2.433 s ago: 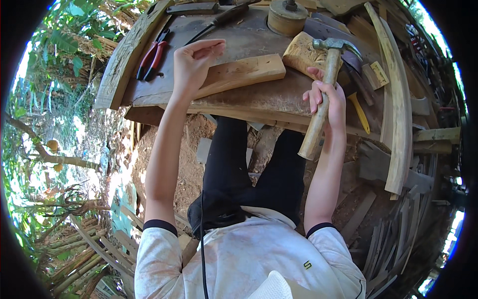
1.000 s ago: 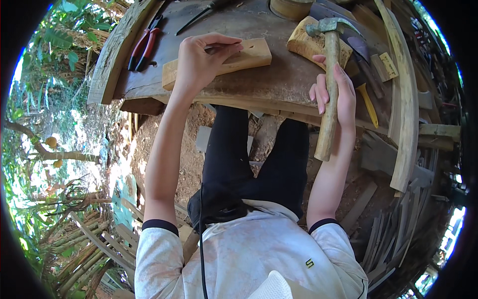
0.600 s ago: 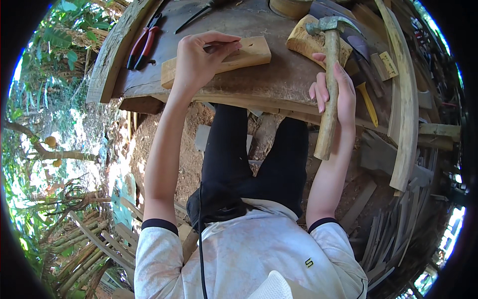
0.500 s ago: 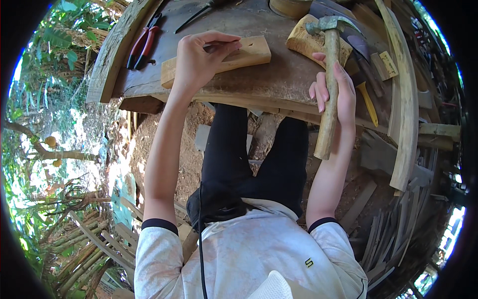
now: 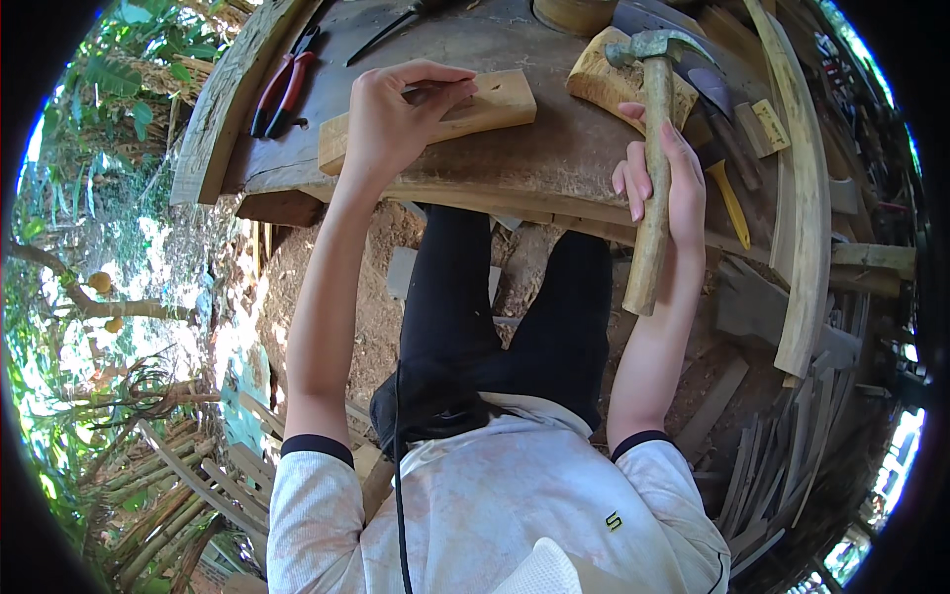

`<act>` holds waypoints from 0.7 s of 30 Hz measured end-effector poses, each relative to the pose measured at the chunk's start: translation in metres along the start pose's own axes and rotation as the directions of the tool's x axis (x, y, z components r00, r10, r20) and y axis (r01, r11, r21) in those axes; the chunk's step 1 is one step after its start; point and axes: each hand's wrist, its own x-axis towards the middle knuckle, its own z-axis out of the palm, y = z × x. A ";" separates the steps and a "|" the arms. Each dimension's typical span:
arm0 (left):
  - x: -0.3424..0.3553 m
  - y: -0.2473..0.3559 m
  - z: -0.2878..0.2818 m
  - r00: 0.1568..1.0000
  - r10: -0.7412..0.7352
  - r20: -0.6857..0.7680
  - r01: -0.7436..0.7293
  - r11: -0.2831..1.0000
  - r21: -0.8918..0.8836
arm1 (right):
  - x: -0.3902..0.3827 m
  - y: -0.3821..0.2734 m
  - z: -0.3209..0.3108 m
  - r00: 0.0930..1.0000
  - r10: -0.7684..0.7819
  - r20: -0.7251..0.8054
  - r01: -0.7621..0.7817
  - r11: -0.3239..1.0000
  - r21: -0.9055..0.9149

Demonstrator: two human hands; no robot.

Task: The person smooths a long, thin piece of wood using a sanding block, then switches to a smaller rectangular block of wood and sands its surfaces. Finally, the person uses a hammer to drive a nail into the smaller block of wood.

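Observation:
My left hand point(image 5: 394, 117) is over a pale block of wood point(image 5: 507, 99) lying on the workbench point(image 5: 435, 45). Its thumb and fingertips are pinched together just above the block's top; whatever is between them is too small or hidden to name. A small dark hole shows near the block's right end. In my right hand point(image 5: 686, 188) is a claw hammer point(image 5: 653, 203) with a wooden handle. The hammer's metal head points away from me, and the handle's butt end hangs past the bench's near edge. My right fingers curl loosely beside the handle.
Red-handled pliers point(image 5: 288, 91) and a dark pointed tool point(image 5: 384, 36) lie at the bench's far left. A rough wooden chunk point(image 5: 599, 79) sits behind the hammer. A yellow-handled tool point(image 5: 732, 206) and a long curved wood strip point(image 5: 807, 247) are at the right.

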 end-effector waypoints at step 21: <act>0.002 -0.011 0.004 0.988 0.145 -0.052 -0.143 0.989 0.046 | -0.017 -0.006 0.032 0.994 0.065 0.092 -0.045 0.977 -0.206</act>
